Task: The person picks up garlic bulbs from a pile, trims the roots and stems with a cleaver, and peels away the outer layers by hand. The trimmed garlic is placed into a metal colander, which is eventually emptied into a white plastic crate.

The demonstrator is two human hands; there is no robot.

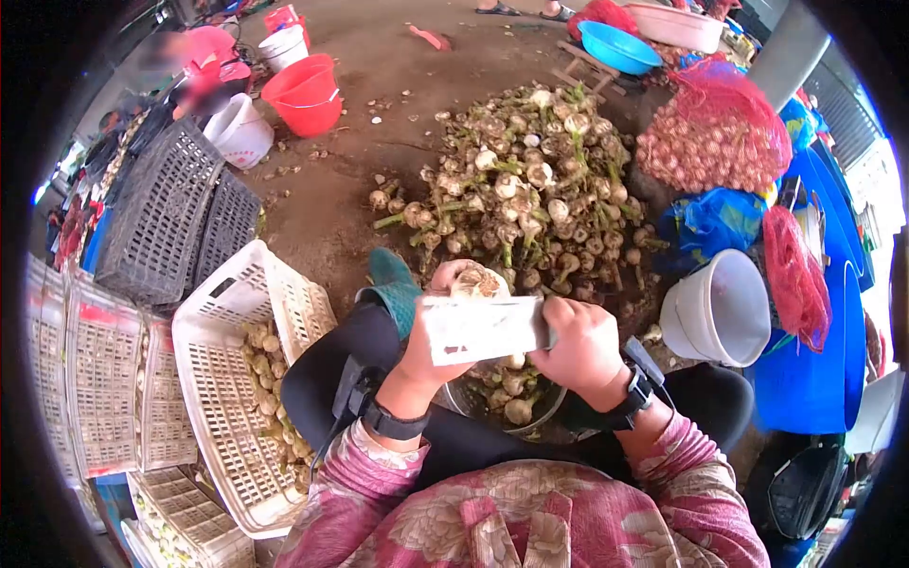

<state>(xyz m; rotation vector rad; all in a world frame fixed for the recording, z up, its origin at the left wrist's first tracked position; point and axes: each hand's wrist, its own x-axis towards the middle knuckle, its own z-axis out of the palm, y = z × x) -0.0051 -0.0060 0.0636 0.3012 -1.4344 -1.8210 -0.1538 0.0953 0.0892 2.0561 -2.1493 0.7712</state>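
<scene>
My right hand [585,348] is closed round the handle of a wide-bladed cleaver [485,331], its pale blade lying across in front of me. Behind the blade, my left hand [415,352] grips a garlic bulb [480,281]; most of its fingers are hidden by the blade. Whether the edge touches the bulb cannot be made out. Below both hands, between my knees, a metal bowl [460,405] contains garlic bulbs [518,410]. Straight ahead on the ground lies a large heap of garlic [535,189] with stalks and soil on it.
To the left stands a white slatted crate [204,379] partly filled with garlic, near stacked black crates [156,208]. A white bucket [696,317] and blue barrel [810,369] stand right, by a red net sack [715,142]. Another person [210,66] sits at far left.
</scene>
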